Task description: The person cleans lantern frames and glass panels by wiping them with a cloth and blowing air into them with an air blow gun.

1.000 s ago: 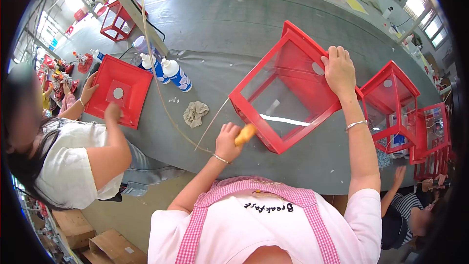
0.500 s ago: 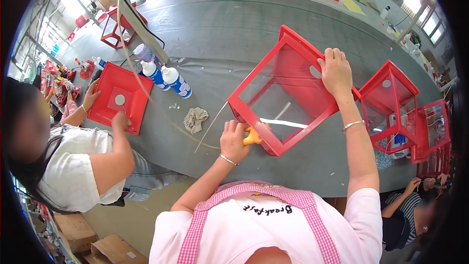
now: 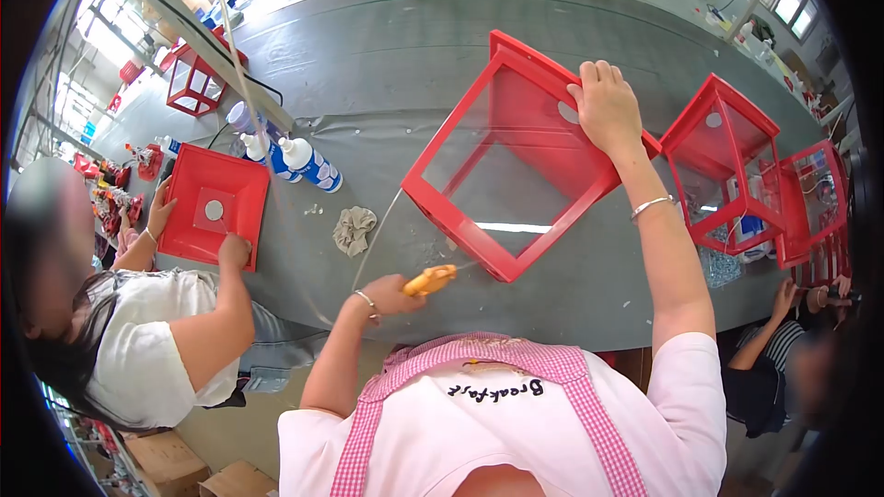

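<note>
A red-framed box with clear panels (image 3: 509,228) stands tilted on the grey table in front of me. My right hand (image 3: 608,109) grips its upper right edge, fingers wrapped over the red rim. My left hand (image 3: 398,294) is closed on a yellow-orange tool (image 3: 430,280), whose thin metal tip points at the box's lower red edge. Whether the tip touches the frame is hard to tell. Left of the box lies a crumpled grey cloth (image 3: 354,230).
White-and-blue bottles (image 3: 313,166) stand on the table (image 3: 387,55) beyond the cloth. At left, a co-worker (image 3: 147,322) handles a red tray-like part (image 3: 198,186). More red-framed boxes (image 3: 723,166) stand at right, near another person (image 3: 783,359). A thin cable hangs at left.
My left hand has moved down and left with the yellow-orange tool, away from the box's lower edge. My right hand still holds the box. The whole view has shifted slightly.
</note>
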